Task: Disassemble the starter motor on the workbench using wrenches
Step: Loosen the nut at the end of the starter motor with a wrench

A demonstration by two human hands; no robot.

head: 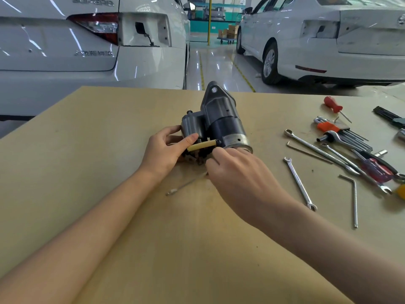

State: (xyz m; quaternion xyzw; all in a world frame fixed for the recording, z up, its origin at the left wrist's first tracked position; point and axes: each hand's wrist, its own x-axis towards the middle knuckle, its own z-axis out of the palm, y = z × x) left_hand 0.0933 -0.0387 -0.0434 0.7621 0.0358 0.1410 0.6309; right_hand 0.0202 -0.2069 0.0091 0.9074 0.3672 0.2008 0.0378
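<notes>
The starter motor (215,121) is lying on the tan workbench (109,150) at the centre of the frame, its mounting flange pointing toward the upper edge and its silver end cap facing the lower right. No containers are showing; the tools are lying loose on the bench at the right of the frame.

The left hand (163,151) is reaching in from the lower left, fingers curled around the smaller solenoid cylinder on the motor's left side, thumb lying over a pale yellow sleeve (201,146) that is running across the motor's near end. The right hand (237,172) is coming in from the lower right, knuckles up, its fingers curled at the motor's near end just below the sleeve. A thin wrench (186,184), blurred, is sticking out from under this hand toward the lower left; whether the fingers are actually gripping it I cannot tell.

At the right, several combination wrenches (299,183) are lying well apart from the motor, alongside an L-shaped hex key (354,198), an orange-holdered hex key set (331,128) and a red-handled screwdriver (332,104).
</notes>
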